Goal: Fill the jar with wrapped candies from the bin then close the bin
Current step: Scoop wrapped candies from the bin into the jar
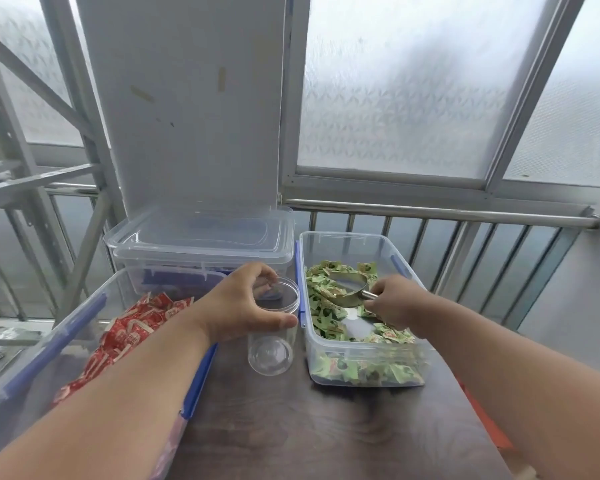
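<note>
A clear plastic jar [271,348] stands upright and open on the dark table, holding nothing. My left hand [243,303] grips it round the rim, thumb in front and fingers behind. To its right sits an open clear bin [361,237] with blue latches, partly filled with green wrapped candies [326,317]. A metal scoop [347,289] lies in the candies, its bowl pointing away from me. My right hand [395,303] holds the scoop by its handle, inside the bin.
On the left stands another open bin [49,341] of red wrapped candies [132,330]. Behind it are stacked clear containers with lids [201,237]. A metal railing [447,216] and frosted windows stand behind the dark table [309,427].
</note>
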`<state>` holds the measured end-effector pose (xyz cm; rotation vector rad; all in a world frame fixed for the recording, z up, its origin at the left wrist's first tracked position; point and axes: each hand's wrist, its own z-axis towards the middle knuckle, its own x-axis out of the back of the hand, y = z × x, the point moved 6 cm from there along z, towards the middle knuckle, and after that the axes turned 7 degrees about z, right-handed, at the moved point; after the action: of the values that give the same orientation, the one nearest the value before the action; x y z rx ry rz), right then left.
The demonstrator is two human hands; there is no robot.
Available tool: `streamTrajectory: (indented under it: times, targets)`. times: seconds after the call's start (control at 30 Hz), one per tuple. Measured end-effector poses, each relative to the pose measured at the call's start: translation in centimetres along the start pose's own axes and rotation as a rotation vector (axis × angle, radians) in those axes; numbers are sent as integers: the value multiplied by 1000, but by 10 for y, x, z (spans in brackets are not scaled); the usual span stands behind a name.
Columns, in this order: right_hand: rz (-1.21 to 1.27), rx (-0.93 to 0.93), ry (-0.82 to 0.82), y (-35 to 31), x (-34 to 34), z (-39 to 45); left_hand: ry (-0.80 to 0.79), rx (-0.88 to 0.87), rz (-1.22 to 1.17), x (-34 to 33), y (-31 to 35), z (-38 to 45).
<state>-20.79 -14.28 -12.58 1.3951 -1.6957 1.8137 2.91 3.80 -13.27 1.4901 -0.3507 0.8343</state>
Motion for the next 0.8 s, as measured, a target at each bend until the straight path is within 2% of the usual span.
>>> streamTrajectory:
  times: [0.37, 0.43, 0.53, 0.57, 0.7, 0.8]
  targets:
    - [277, 96, 25, 14, 36, -5, 18, -28, -14, 1, 4, -1]
    - [166, 132, 47, 14, 44, -11, 24, -32, -30, 1, 4, -1]
    - [-210, 202, 150, 7, 49, -19, 20, -30, -27, 1, 3, -1]
    - [-231, 202, 171, 7, 48, -19, 14, -27, -23, 0, 3, -1]
    - [108, 116, 80, 15, 43, -16, 11, -27, -31, 1, 5, -2]
    - [159, 139, 45, 12, 44, -18, 12, -21, -44, 0, 5, -3]
